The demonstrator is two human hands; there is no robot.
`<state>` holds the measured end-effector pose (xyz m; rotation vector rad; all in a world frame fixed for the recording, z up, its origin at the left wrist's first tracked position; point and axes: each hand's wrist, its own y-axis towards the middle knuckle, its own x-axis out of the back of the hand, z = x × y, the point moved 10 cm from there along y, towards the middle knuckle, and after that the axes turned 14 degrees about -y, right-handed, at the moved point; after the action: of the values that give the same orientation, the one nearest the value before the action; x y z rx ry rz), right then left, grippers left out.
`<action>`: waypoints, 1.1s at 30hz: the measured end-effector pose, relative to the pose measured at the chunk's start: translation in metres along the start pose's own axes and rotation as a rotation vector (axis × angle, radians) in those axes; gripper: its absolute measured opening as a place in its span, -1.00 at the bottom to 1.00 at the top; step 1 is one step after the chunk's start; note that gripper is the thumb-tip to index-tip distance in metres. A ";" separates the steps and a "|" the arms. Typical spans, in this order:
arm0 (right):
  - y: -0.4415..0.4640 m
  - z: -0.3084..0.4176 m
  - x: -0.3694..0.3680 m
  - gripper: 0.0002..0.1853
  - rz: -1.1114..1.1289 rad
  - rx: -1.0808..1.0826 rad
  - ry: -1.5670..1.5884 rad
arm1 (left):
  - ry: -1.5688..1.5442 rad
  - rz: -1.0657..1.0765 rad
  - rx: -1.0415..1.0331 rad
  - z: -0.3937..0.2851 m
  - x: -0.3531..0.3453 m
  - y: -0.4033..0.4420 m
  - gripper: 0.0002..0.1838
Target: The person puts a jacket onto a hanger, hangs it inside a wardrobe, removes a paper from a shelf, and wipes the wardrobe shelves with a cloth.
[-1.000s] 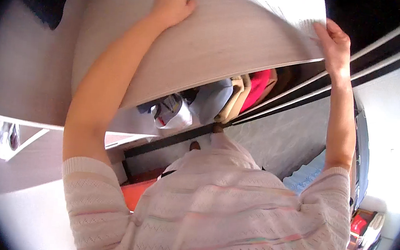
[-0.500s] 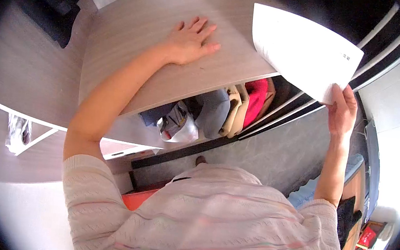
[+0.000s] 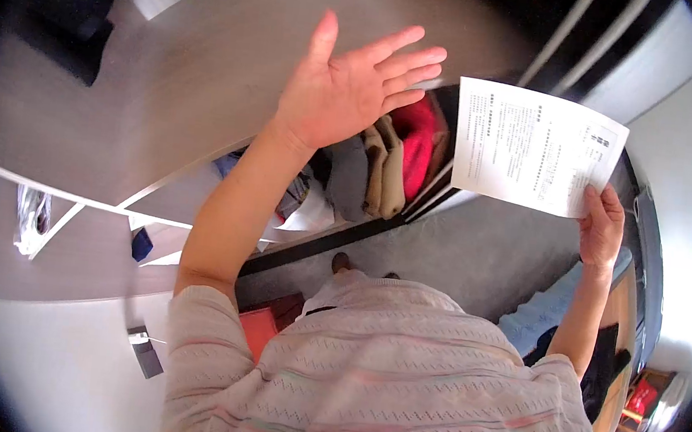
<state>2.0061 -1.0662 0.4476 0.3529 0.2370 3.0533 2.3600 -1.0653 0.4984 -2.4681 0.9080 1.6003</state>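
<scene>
A white printed sheet of paper [image 3: 528,146] is held up at the right, its text facing the camera. My right hand [image 3: 602,224] pinches its lower right corner between thumb and fingers. My left hand [image 3: 346,87] is raised with the palm showing and all fingers spread, holding nothing. It appears over the wooden shelf board [image 3: 203,52], left of the paper. Folded clothes, among them a red one [image 3: 416,152], a beige one [image 3: 392,175] and a grey one [image 3: 345,178], stand in the compartment below the board.
Dark fabric [image 3: 77,23] is at the upper left. Light rails [image 3: 600,45] run at the upper right. A light blue cloth [image 3: 523,320] lies at the lower right, beside black fabric [image 3: 600,374]. A wall socket [image 3: 145,352] shows at the lower left.
My left hand has lifted off the board and turned palm up. The paper, first lying on the board, has been raised by my right hand and turned so its print shows.
</scene>
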 end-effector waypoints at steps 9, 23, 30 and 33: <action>-0.070 -0.033 0.043 -0.69 -0.116 -0.241 0.087 | -0.148 0.045 0.223 0.106 0.015 0.022 -0.03; -0.385 -0.214 0.193 -0.72 -0.978 -0.911 -0.227 | -0.021 -0.152 0.976 0.334 0.168 -0.027 -0.48; -0.523 -0.234 0.285 -0.71 -1.325 -1.114 -0.283 | 0.195 -0.176 1.116 0.433 0.191 0.020 -0.56; -0.537 -0.247 0.309 -0.72 -1.398 -1.041 -0.198 | 0.279 -0.205 1.168 0.475 0.205 0.030 -0.56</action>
<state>1.6703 -0.5486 0.1938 0.2209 -0.7508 1.4341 2.0163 -1.0106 0.1142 -1.7986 1.1090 0.3824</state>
